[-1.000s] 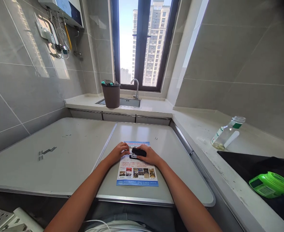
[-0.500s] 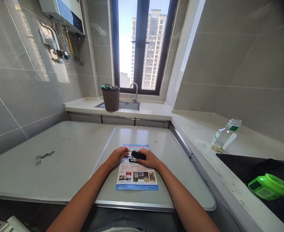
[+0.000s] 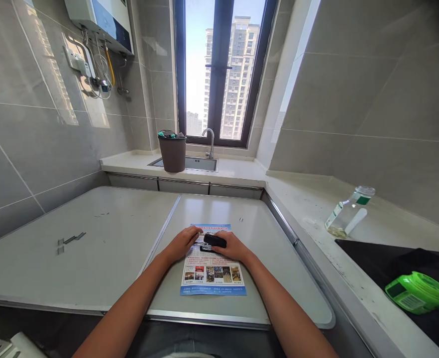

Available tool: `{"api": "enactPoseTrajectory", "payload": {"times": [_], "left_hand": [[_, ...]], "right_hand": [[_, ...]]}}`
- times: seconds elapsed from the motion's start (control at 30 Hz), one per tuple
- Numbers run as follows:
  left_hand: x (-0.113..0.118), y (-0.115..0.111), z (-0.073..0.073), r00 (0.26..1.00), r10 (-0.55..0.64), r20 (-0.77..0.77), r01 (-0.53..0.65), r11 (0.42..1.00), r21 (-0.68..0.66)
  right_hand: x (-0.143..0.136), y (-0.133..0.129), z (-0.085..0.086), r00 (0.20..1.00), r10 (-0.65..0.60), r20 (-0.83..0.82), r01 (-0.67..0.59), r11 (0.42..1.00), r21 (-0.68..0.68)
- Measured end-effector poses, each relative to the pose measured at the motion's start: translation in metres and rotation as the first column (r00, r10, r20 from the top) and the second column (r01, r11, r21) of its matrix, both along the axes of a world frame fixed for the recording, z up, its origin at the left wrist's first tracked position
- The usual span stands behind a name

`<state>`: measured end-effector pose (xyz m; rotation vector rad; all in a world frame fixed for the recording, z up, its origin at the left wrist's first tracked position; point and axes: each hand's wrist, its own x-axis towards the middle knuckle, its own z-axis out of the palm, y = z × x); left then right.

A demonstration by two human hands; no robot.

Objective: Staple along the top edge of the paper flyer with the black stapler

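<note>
A black stapler (image 3: 215, 240) lies over the upper part of a printed flyer (image 3: 214, 288) with blue edges and small photos. My right hand (image 3: 234, 246) is closed around the stapler's right end. The stapler looks opened, its dark top part raised over a metal strip and a lower part. My left hand (image 3: 184, 241) is at the stapler's left end, fingers pressed together near the metal part; what they pinch is too small to make out. The flyer rests on the right white table panel (image 3: 264, 278).
Strips of staples (image 3: 73, 238) and small bits lie on the left panel (image 3: 29, 258). A brown bin (image 3: 172, 154) stands by the sink (image 3: 200, 163). On the right counter are a glass jar (image 3: 349, 211) and a green container (image 3: 417, 292).
My left fingers have shifted slightly at the stapler's left end. My right hand keeps its hold, and the view has moved slightly.
</note>
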<state>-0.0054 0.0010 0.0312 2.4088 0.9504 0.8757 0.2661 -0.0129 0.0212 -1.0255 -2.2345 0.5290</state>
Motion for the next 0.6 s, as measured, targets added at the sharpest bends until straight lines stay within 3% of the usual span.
{"api": "enactPoseTrajectory", "payload": {"times": [0.27, 0.6], "left_hand": [[-0.003, 0.007, -0.01, 0.993, 0.114, -0.007, -0.114, 0.993, -0.033], [-0.004, 0.016, -0.012, 0.993, -0.06, -0.105, 0.073, 0.99, 0.122]], "right_hand": [[0.0, 0.0, 0.001, 1.0, 0.014, -0.012, -0.014, 1.0, -0.015], [0.0, 0.001, 0.0, 1.0, 0.006, 0.006, -0.006, 1.0, 0.005]]}}
